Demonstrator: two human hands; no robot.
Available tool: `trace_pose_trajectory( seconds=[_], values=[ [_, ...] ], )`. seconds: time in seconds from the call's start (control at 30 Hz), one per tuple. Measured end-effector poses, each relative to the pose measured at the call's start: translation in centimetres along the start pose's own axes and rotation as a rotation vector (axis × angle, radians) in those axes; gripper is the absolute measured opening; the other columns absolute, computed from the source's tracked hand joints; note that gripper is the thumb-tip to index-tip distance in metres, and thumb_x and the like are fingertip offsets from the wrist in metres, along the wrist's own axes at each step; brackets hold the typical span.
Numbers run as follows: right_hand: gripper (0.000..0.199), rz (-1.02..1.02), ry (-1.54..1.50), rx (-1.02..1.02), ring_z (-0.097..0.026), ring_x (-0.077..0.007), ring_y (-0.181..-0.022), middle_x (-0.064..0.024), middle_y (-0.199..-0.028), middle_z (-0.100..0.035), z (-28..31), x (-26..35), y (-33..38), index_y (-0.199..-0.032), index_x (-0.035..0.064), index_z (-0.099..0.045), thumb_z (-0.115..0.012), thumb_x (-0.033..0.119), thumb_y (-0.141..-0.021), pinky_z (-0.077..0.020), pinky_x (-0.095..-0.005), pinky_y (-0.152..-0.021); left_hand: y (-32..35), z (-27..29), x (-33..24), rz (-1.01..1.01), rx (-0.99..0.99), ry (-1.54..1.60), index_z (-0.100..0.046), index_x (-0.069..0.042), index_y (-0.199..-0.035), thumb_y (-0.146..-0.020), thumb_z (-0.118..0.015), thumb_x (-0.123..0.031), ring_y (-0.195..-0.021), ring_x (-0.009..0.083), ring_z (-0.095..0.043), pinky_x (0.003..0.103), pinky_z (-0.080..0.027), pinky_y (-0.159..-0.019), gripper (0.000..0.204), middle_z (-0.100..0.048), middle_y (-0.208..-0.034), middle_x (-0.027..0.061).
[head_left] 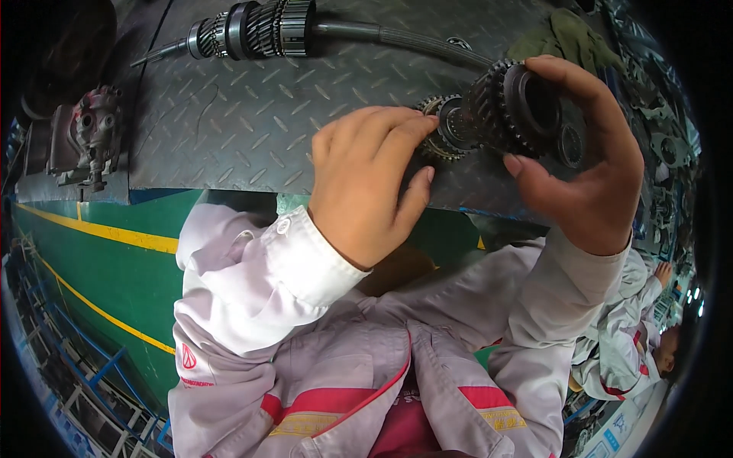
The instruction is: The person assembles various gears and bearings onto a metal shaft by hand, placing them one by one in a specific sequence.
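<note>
A dark metal gear [496, 111] with a wide hollow collar lies tilted at the right of the patterned metal bench top. My right hand [588, 153] closes on its collar, fingers over the far rim and thumb on the near side. At the gear's left end sits a toothed ring [444, 151] with a brassy tint. My left hand [374, 168] reaches to this ring, its index fingertip at the ring's upper edge. The left thumb stands apart from the fingers, and no firm grip shows there. Some left fingertips are hidden behind the hand.
Across the back of the bench [252, 137] lies a long shaft [351, 30] with several gears on it. A metal housing [88, 137] stands at the far left. Olive cloth [569, 42] lies at the back right. Another person [622, 336] works at the right, near many metal parts.
</note>
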State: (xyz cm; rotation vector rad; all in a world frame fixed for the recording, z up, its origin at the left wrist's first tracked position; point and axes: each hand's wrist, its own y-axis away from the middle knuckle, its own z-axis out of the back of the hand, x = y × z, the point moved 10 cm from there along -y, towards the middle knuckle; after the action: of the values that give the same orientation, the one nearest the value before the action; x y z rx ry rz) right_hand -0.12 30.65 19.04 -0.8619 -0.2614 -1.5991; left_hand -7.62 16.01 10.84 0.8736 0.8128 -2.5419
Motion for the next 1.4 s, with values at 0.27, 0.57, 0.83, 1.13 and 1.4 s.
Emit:
trace_pose_trajectory(
  seconds=[0.27, 0.57, 0.83, 1.13, 1.4],
  values=[
    [0.068, 0.020, 0.095, 0.058, -0.060, -0.0188, -0.121, -0.0100, -0.129, -0.063, -0.7, -0.1, -0.2, -0.132, -0.0023, -0.058, -0.074, -0.009, -0.066, -0.0443, -0.0309, -0.106, 0.4, -0.1, 0.1, 0.003, 0.014, 0.000, -0.064, -0.007, -0.127, -0.081, -0.072, -0.010, -0.120, 0.0335, -0.056, 0.042, -0.036, -0.101, 0.046, -0.064, -0.126, 0.0106],
    [0.070, -0.041, 0.046, 0.094, -0.056, -0.0198, -0.128, -0.0104, -0.135, -0.061, -0.6, -0.2, 0.0, -0.136, -0.0010, -0.057, -0.081, -0.001, -0.070, -0.0400, -0.0335, -0.111, 0.4, -0.4, 0.2, 0.013, 0.043, -0.005, -0.064, -0.007, -0.127, -0.083, -0.072, -0.010, -0.121, 0.0336, -0.055, 0.042, -0.036, -0.103, 0.045, -0.064, -0.128, 0.0106],
    [0.088, 0.168, 0.179, 0.069, -0.050, -0.0279, -0.139, -0.0165, -0.150, -0.052, 3.0, -0.6, 1.1, -0.148, -0.0033, -0.046, -0.082, 0.045, -0.085, -0.0353, -0.0386, -0.115, -0.1, 0.2, 1.2, 0.019, 0.029, -0.061, -0.065, -0.008, -0.126, -0.082, -0.071, -0.010, -0.120, 0.0323, -0.056, 0.042, -0.036, -0.104, 0.044, -0.065, -0.127, 0.0105],
    [0.043, -0.195, 0.088, -0.197, -0.065, -0.0198, -0.112, -0.0100, -0.121, -0.070, 2.9, -17.5, 3.1, -0.128, 0.0074, -0.068, -0.077, 0.030, -0.092, -0.0484, -0.0315, -0.100, -4.3, 6.4, 7.4, 0.007, -0.210, -0.561, -0.063, -0.018, -0.135, -0.076, -0.078, -0.009, -0.124, 0.0337, -0.055, 0.042, -0.042, -0.106, 0.061, -0.061, -0.135, 0.0092],
    [0.043, 0.071, 0.348, -0.066, -0.064, -0.0326, -0.115, -0.0142, -0.121, -0.069, -2.7, -16.0, -1.2, -0.124, 0.0066, -0.068, -0.077, 0.017, -0.083, -0.0493, -0.0388, -0.100, -7.3, 5.4, 11.5, -0.059, 0.001, -0.789, -0.048, -0.032, -0.150, -0.064, -0.090, -0.014, -0.134, 0.0239, -0.051, 0.047, -0.028, -0.116, 0.097, -0.057, -0.144, -0.0025]
  ],
)
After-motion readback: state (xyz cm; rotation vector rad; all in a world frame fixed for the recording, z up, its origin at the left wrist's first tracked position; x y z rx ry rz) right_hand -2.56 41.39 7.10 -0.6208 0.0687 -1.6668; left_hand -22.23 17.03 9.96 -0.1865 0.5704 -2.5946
